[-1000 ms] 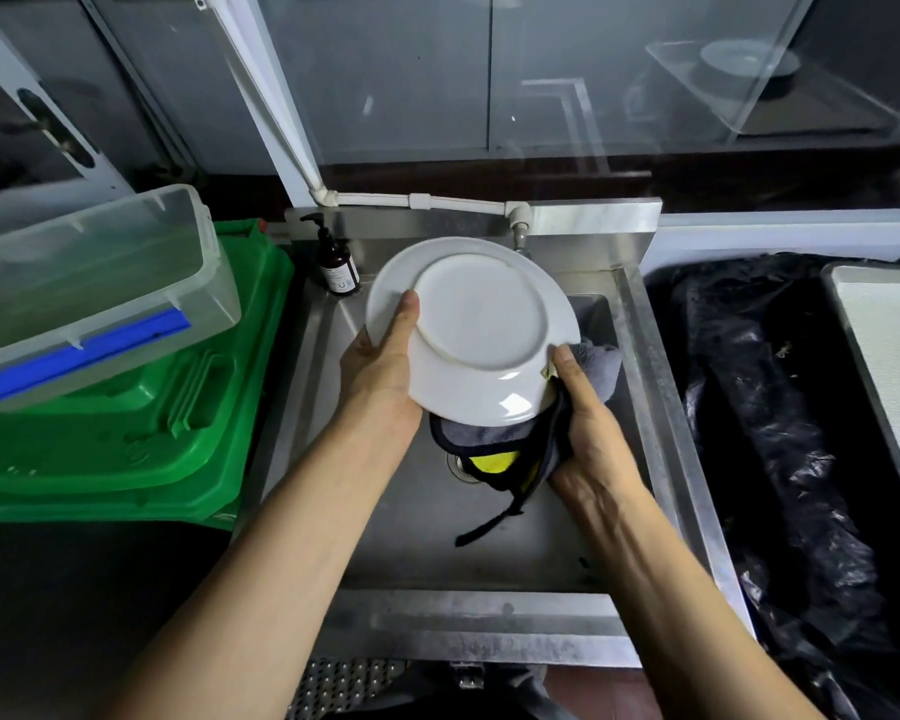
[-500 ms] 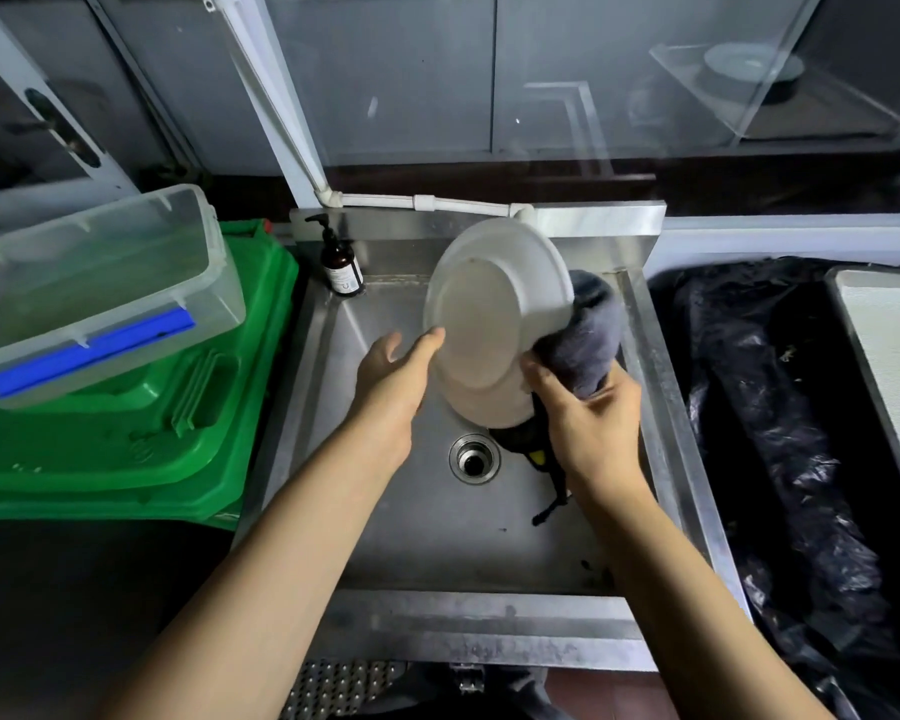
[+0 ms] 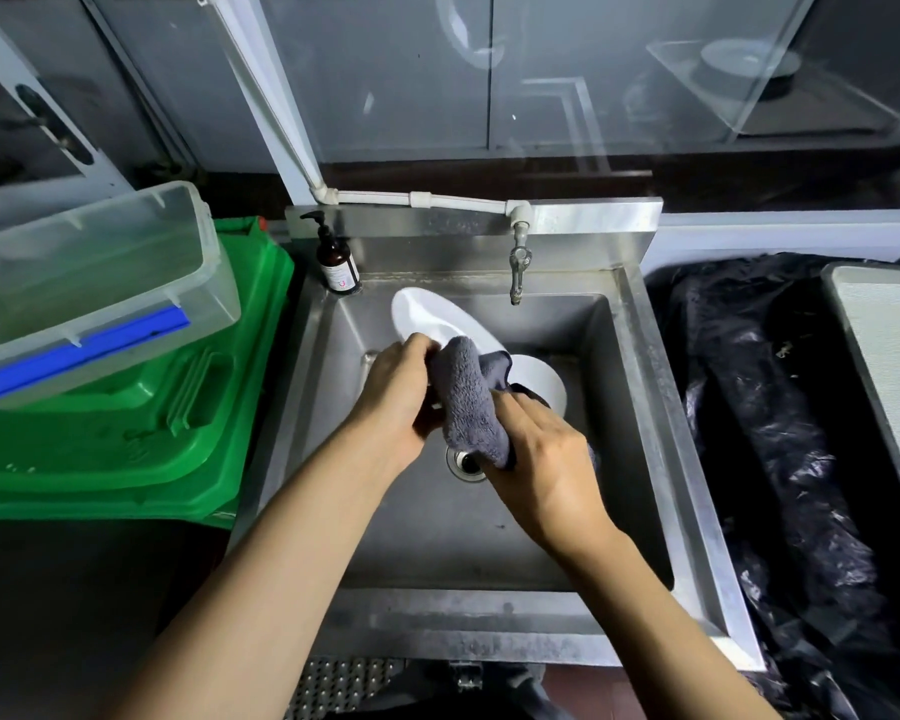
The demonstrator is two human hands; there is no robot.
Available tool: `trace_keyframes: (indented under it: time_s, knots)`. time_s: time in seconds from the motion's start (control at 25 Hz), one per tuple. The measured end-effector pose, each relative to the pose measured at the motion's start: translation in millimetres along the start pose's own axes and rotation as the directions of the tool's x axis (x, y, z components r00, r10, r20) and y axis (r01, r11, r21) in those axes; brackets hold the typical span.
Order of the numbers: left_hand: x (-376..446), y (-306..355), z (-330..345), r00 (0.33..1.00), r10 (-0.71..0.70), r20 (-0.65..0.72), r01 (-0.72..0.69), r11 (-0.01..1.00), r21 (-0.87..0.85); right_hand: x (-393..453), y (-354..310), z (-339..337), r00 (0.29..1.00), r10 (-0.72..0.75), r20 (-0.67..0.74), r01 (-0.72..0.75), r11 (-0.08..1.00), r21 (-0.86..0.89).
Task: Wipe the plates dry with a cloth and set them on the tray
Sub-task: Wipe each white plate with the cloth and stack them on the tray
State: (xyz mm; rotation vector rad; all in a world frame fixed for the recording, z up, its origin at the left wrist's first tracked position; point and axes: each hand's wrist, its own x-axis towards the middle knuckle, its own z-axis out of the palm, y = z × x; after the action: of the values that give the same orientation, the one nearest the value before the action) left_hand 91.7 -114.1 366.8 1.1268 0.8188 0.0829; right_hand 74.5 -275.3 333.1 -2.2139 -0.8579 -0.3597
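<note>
Curling round the near edge of a white plate, the fingers of the left hand grip it where the grey cloth bunches against them. The right hand has its fingers folded round the lower part of the cloth, pinching it, with the cloth draped between the two hands and over the plate's middle. The plate is tilted, held above the basin of the steel sink; its far rim shows up and left of the left fingers, and another white part shows just beyond the right fingers. Below the cloth lies the drain. A tap hangs over the back of the basin, and a brown pump bottle stands on the sink's back left corner. Left of the sink, a clear plastic box sits on a green lid. Black plastic sheeting lies to the right
</note>
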Motion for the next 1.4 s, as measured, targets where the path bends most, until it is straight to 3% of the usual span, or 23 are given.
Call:
trace_keyframes:
  time_s: [0.12,0.24,0.56,0.64,0.8,0.92,0.96,1.04,1.12,1.16,1.28,1.32,1.4]
  knots:
    - [5,-1,-9,0.999,-0.039,0.03,0.043,0.986,-0.16,-6,13,-9,0.991,-0.042,0.13,0.019,0.985,0.174]
    - [7,-1,-16,0.998,-0.002,0.058,0.011,0.988,-0.151,-10,35,-15,0.982,0.007,0.19,-0.058,0.963,0.264]
    - [-14,-17,-13,0.964,-0.053,0.26,0.049,0.999,0.02,22,80,-12,0.944,0.318,0.085,-0.329,0.923,0.197]
    - [-15,-23,-12,0.954,-0.078,0.29,0.068,0.997,0.045,28,95,-12,0.876,0.48,0.044,-0.473,0.839,0.269]
    - [-12,-35,-7,0.944,-0.124,0.305,0.112,0.992,0.056,8,126,-24,0.646,0.761,-0.062,-0.668,0.602,0.437]
    - [-7,-47,1,0.932,-0.167,0.32,0.15,0.986,0.079,-26,153,-45,0.51,0.843,-0.17,-0.796,0.538,0.278]
    - [-5,-51,4,0.933,-0.178,0.313,0.161,0.984,0.08,-35,161,-52,0.517,0.827,-0.22,-0.805,0.557,0.205]
    - [-5,-60,12,0.933,-0.182,0.311,0.167,0.983,0.075,-52,175,-59,0.611,0.742,-0.275,-0.771,0.637,0.007]
    - [-9,-65,23,0.933,-0.18,0.311,0.166,0.984,0.07,-72,188,-55,0.674,0.724,-0.149,-0.733,0.627,-0.264]
    - [-10,-66,28,0.935,-0.178,0.307,0.166,0.984,0.064,-84,193,-50,0.642,0.766,-0.021,-0.712,0.586,-0.386]
    - [-13,-70,37,0.937,-0.17,0.306,0.161,0.985,0.056,-129,201,-32,0.369,0.865,0.341,-0.632,0.502,-0.59]
    - [-14,-71,39,0.934,-0.164,0.318,0.154,0.986,0.057,-141,203,-28,0.337,0.861,0.38,-0.615,0.507,-0.603]
    - [-14,-73,40,0.927,-0.149,0.344,0.14,0.989,0.052,-146,206,-27,0.38,0.86,0.34,-0.629,0.51,-0.587]
